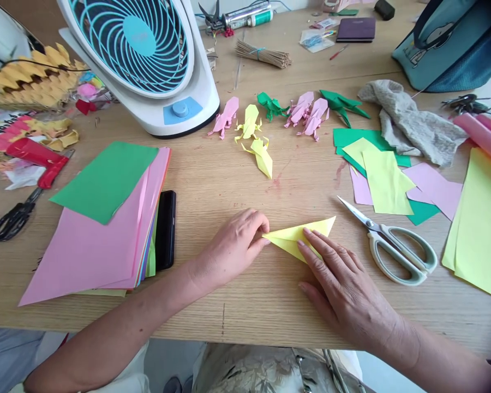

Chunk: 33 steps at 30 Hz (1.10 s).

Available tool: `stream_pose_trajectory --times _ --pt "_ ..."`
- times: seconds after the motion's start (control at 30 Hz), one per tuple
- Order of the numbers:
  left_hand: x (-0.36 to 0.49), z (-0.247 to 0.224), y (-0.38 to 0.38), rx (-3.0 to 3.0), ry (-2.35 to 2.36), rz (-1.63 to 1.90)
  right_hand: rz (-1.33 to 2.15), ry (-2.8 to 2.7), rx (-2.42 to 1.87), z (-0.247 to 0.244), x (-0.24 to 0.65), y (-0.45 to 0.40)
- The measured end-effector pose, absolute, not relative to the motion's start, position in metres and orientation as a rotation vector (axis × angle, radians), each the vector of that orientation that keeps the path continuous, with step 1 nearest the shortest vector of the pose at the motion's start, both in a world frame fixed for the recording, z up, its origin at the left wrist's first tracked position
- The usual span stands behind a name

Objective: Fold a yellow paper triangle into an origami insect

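A yellow sheet of paper, folded into a triangle, lies on the table between my hands. My left hand pinches its left tip between thumb and fingers. Laid over its right part, my right hand presses the paper down with outstretched fingers and covers some of it. Just right of that hand rest scissors with pale green handles, blades slightly apart. Beyond the paper stand folded paper figures: a yellow one, a pink one and a green one, among several others.
A stack of coloured paper sits at left, beside a black phone. Behind it stands a white fan. Paper offcuts, a grey cloth and yellow sheets lie at right. A blue bag is at back right.
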<state>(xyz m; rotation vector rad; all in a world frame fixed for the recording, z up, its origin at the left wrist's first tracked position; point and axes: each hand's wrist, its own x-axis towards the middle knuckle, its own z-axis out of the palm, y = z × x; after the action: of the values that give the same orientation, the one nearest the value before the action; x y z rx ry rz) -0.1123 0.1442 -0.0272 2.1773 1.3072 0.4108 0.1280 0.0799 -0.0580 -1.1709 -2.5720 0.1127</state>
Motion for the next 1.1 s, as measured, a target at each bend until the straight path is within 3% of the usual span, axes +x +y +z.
stream_pose_trajectory --times 0.17,0.37,0.67,1.1 --pt "-0.103 -0.026 0.142 1.962 1.29 0.481 0.158 -2.504 -1.224 -0.056 0.128 0.084" --pt "-0.097 -0.023 0.138 2.181 1.35 0.304 0.154 -2.456 -1.245 -0.058 0.126 0.085" --pt "-0.09 -0.025 0.134 1.963 1.21 0.574 0.043 -2.373 -1.293 -0.038 0.125 0.103" --pt "-0.097 -0.025 0.131 1.772 1.164 0.754 0.395 -2.247 -1.253 -0.028 0.127 0.117"
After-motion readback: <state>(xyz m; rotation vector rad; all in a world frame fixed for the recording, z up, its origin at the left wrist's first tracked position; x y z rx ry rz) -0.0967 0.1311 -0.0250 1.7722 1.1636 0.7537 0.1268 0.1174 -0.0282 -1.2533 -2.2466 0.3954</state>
